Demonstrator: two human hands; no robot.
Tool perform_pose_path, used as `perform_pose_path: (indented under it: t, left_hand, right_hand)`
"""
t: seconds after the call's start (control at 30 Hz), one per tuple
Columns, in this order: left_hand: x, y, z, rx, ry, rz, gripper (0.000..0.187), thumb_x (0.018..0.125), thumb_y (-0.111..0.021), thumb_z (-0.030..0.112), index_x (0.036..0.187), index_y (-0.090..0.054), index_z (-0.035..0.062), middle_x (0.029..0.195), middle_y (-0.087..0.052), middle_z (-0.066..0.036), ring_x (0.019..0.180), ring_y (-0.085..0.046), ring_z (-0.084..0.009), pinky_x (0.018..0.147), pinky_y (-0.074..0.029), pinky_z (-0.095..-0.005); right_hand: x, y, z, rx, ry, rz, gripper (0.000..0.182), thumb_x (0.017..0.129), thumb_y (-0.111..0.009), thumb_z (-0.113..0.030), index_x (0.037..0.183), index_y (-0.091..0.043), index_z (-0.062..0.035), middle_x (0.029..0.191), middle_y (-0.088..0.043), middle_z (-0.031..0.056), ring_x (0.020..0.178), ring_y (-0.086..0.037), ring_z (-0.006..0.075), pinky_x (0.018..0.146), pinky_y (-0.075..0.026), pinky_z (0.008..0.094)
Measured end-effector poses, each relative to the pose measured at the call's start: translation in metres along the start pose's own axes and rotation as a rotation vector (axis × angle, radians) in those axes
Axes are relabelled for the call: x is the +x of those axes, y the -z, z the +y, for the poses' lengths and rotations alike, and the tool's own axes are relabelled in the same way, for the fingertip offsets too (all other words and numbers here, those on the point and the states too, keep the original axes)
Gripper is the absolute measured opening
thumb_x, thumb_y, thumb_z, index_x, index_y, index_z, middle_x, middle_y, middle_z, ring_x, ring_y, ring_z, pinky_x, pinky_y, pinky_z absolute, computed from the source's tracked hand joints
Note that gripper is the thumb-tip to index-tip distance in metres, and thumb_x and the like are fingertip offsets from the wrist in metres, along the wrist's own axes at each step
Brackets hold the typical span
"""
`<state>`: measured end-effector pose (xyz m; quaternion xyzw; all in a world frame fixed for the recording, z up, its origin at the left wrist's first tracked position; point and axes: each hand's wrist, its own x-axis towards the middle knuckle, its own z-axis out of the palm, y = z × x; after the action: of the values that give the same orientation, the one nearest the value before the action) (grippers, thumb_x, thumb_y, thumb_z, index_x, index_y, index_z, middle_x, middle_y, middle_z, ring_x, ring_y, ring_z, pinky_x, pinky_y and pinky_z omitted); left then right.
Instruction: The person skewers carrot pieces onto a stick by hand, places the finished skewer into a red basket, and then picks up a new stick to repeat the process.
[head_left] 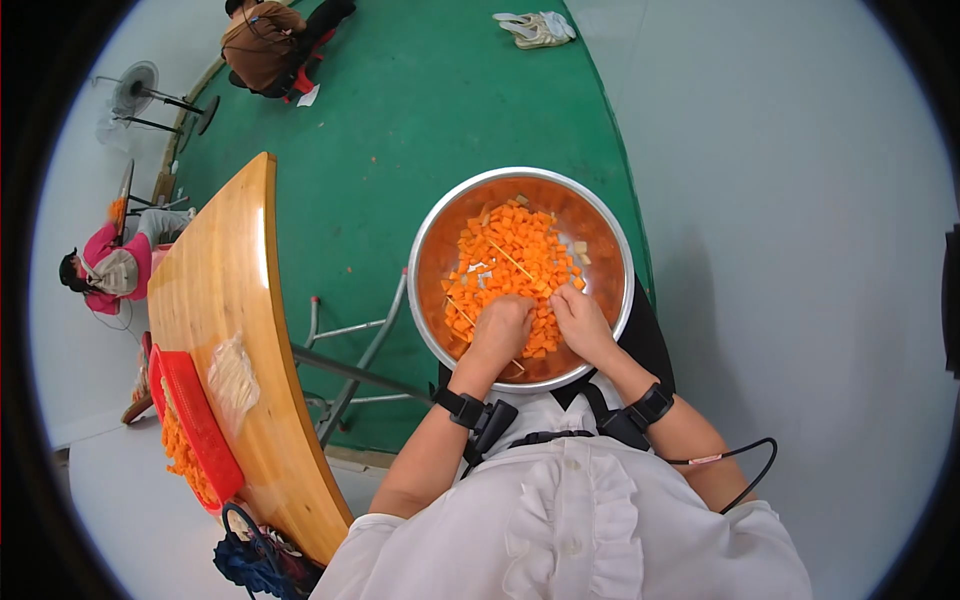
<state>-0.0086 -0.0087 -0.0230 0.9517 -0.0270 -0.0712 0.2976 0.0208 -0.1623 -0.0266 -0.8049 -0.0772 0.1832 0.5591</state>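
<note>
A steel bowl (623, 262) rests on my lap, holding a heap of diced carrot (520, 235). Both of my hands reach into it, close together over the near part of the heap. My left hand (505, 322) is closed, knuckles up. My right hand (582, 318) has its fingers pinched together, with carrot cubes right at the tips. What either hand grips is hidden. One thin wooden stick (511, 260) lies across the cubes and points toward the gap between my hands. Another thin stick (460, 312) passes beneath my left hand, its other end showing near the wrist.
To my left stands a wooden table (235, 260) with a red basket (205, 430) of orange pieces and a clear plastic bag (233, 380). Metal legs (365, 365) stand beside the bowl. Two people sit farther off, near a fan (137, 88). Shoes (537, 30) lie by the wall.
</note>
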Motion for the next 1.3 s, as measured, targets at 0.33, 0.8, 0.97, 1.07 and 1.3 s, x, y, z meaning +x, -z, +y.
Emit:
perform_pose_path:
  t: [0.33, 0.8, 0.97, 1.07, 1.3]
  left_hand:
    - [0.018, 0.027, -0.022, -0.923, 0.594, 0.537, 0.022, 0.082, -0.050, -0.006, 0.104, -0.050, -0.0109, 0.088, -0.059, -0.012, 0.070, -0.061, -0.0141, 0.060, -0.049, -0.0204]
    - [0.022, 0.025, -0.030, -0.932, 0.606, 0.612, 0.020, 0.081, -0.051, -0.007, 0.101, -0.050, -0.0095, 0.081, -0.060, -0.012, 0.063, -0.059, -0.0129, 0.054, -0.048, -0.0200]
    - [0.023, 0.029, -0.024, -0.859, 0.627, 0.602, 0.020, 0.081, -0.052, -0.006, 0.100, -0.053, -0.0087, 0.082, -0.061, -0.012, 0.064, -0.059, -0.0120, 0.054, -0.048, -0.0191]
    - [0.021, 0.025, -0.027, -0.586, 0.545, 0.622, 0.019, 0.079, -0.054, -0.004, 0.097, -0.057, -0.0066, 0.079, -0.063, -0.011, 0.065, -0.060, -0.0126, 0.057, -0.049, -0.0225]
    - [0.015, 0.041, -0.006, -0.130, 0.344, 0.622, 0.019, 0.076, -0.054, 0.000, 0.093, -0.061, -0.0028, 0.080, -0.061, -0.021, 0.075, -0.061, -0.0340, 0.067, -0.048, -0.0366]
  right_hand:
    - [-0.003, 0.005, -0.021, 0.004, 0.088, -0.077, 0.018, 0.086, -0.047, -0.015, 0.077, -0.049, 0.0004, 0.063, -0.054, 0.0190, 0.060, -0.056, 0.0347, 0.053, -0.042, 0.0395]
    - [-0.008, 0.002, -0.023, -0.243, 0.253, 0.000, 0.016, 0.084, -0.048, -0.016, 0.074, -0.049, -0.0038, 0.055, -0.052, 0.0163, 0.052, -0.054, 0.0357, 0.047, -0.041, 0.0440]
    - [-0.007, 0.002, -0.022, -0.242, 0.265, 0.007, 0.016, 0.084, -0.048, -0.016, 0.074, -0.049, -0.0041, 0.054, -0.052, 0.0164, 0.051, -0.054, 0.0353, 0.047, -0.040, 0.0442]
    - [-0.008, 0.002, -0.023, -0.273, 0.267, -0.005, 0.016, 0.084, -0.048, -0.016, 0.074, -0.049, -0.0044, 0.053, -0.051, 0.0164, 0.051, -0.054, 0.0350, 0.046, -0.040, 0.0440]
    - [-0.010, 0.001, -0.023, -0.286, 0.239, -0.033, 0.016, 0.083, -0.048, -0.016, 0.073, -0.050, -0.0038, 0.053, -0.052, 0.0168, 0.051, -0.054, 0.0352, 0.048, -0.041, 0.0445]
